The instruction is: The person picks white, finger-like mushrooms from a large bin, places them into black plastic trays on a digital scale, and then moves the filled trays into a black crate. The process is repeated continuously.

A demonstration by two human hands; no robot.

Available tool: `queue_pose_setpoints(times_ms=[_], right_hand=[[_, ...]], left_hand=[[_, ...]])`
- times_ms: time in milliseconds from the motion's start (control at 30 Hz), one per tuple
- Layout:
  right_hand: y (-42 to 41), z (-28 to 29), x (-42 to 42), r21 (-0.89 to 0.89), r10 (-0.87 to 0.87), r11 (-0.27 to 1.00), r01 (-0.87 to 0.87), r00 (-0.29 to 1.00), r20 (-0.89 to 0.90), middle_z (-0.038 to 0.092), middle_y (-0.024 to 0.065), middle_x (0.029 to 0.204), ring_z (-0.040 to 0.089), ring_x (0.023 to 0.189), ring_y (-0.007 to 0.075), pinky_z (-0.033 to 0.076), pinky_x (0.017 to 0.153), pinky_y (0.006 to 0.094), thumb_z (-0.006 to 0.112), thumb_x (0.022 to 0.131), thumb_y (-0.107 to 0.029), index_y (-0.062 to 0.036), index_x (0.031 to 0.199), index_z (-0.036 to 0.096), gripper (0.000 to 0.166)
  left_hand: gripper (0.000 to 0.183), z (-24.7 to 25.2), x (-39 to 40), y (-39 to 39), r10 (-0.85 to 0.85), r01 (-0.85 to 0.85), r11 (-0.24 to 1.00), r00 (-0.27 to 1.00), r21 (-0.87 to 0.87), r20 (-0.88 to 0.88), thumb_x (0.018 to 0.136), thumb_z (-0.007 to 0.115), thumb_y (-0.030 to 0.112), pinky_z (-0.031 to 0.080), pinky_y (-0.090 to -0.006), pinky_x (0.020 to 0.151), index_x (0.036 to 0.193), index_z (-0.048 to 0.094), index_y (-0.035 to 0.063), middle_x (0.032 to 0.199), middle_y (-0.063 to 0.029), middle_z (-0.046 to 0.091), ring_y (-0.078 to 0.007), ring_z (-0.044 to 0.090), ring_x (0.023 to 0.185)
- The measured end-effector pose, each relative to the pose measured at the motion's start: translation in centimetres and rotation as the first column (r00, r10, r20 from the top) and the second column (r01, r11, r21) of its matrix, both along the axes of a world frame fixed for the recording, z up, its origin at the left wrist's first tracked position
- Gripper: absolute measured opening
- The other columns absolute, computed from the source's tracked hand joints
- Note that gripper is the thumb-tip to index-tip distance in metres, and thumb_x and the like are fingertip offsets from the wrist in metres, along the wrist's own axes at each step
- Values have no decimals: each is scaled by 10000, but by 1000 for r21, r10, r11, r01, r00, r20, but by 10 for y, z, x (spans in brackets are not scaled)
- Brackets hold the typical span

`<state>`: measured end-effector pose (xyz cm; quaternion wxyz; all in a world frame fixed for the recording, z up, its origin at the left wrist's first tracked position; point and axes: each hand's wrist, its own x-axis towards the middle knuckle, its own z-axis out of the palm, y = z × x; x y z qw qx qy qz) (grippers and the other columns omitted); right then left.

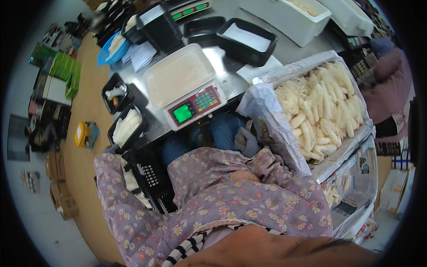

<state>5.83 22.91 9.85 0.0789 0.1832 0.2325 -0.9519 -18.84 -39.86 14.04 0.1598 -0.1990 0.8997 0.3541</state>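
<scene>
My left hand point(111, 149), in a grey glove, is at the near corner of a black plastic tray point(142, 124) that holds pale netted bamboo mushrooms point(127, 128). My sleeve hides most of that hand, so its grip does not show. Over my lap is my right hand point(246, 143), also grey-gloved, with its fingers curled and partly turned from view. It lies near the newspaper lining point(263, 110) of a large box heaped with bamboo mushrooms point(322, 106). Ahead of me a digital weighing scale point(196, 103) with a lit green display carries nothing on its cream pan point(180, 75).
Black trays point(247, 41), one with a white liner, stand behind the scale near a blue basket point(113, 48). A black crate point(150, 177) is beside my left leg. White foam boxes point(297, 23) are at the back right. Another person point(388, 83) is at right.
</scene>
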Motion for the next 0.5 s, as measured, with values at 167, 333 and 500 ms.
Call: queue_pose_setpoints(times_ms=[167,333,500], right_hand=[[8,1,-3,170,-38,985,40,999,-18,322,-3,472,285,366,124,222,371,263,473,947,-306,-131,629,430,365],[14,0,-8,266,-140,954,137,990,-9,337,2,476,284,357,120,215,370,266,469,955,-268,-123,654,436,336],[10,-4,-11,235,-207,950,205,978,-16,362,19,486,310,336,128,235,310,264,496,931,-156,-163,985,476,58]], left_hand=[[222,19,31,-10,87,-50,960,989,274,-123,808,643,273,380,-261,463,806,601,55,617,-34,570,-108,499,496],[166,47,57,20,316,32,768,850,640,-421,879,590,196,302,-229,368,955,561,52,611,12,530,-75,405,401],[286,99,80,86,307,134,684,838,717,-450,889,554,191,365,-198,476,1128,521,37,708,14,549,-60,468,531]])
